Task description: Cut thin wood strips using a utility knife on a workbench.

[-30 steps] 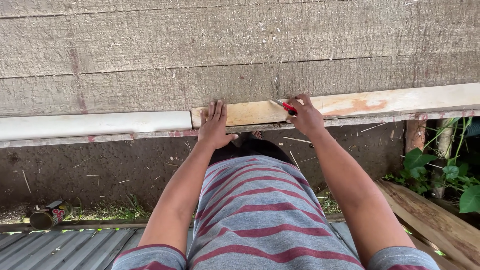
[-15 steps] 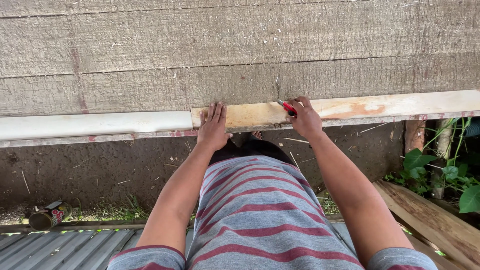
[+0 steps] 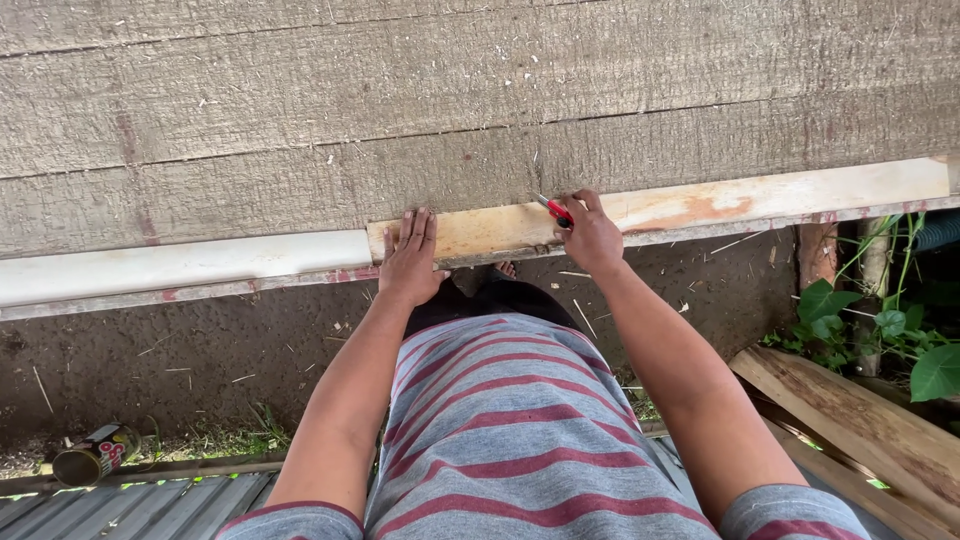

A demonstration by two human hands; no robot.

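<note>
Head view – can (image 3: 95, 455) (grass), loose planks (image 3: 850, 420)

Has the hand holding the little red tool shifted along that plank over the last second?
No. The right hand with the red tool sits at the same spot on the wooden plank, just left of its orange stain.

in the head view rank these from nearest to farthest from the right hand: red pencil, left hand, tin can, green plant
1. red pencil: held in the fingers of the right hand, tip on the wooden strip.
2. left hand: flat on the same strip, just to the left.
3. green plant: lower right, beside the stacked boards.
4. tin can: on the ground at far lower left.
</note>
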